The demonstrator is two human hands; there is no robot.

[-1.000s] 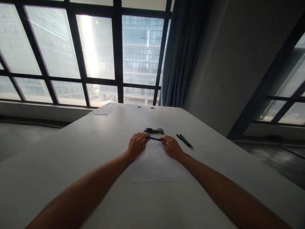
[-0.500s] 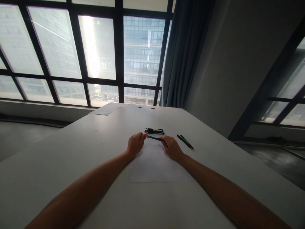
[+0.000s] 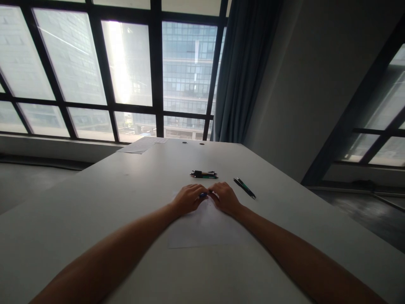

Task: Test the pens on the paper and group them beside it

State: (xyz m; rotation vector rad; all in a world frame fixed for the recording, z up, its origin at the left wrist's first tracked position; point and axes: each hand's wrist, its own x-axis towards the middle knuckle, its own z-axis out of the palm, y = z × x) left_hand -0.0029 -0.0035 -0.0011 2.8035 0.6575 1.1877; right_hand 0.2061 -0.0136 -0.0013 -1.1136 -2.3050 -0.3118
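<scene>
**Both my hands on one blue pen over the paper**

My left hand (image 3: 189,198) and my right hand (image 3: 226,197) meet over the far end of the white sheet of paper (image 3: 205,230), fingertips almost touching. Between them I hold a blue pen (image 3: 203,195); only a short piece of its barrel shows in the gap, the rest is covered by my fingers. My left hand is curled, its fingers pinched on the pen's left end. My right hand is also curled, closed on the right end, knuckles up.

The paper lies flat on the white table (image 3: 95,198), and both my wrists rest on or just above it; I cannot tell which.

Beyond the paper, farther from me, lies a small bundle of pens (image 3: 204,174), side by side, close to the sheet's far edge but apart from my hands. To the right of the paper, two dark pens (image 3: 244,188) lie together at a slant, near my right hand but not touching it.

Far beyond the paper, at the table's far edge by the window (image 3: 126,63), lie some loose sheets (image 3: 141,145).
</scene>
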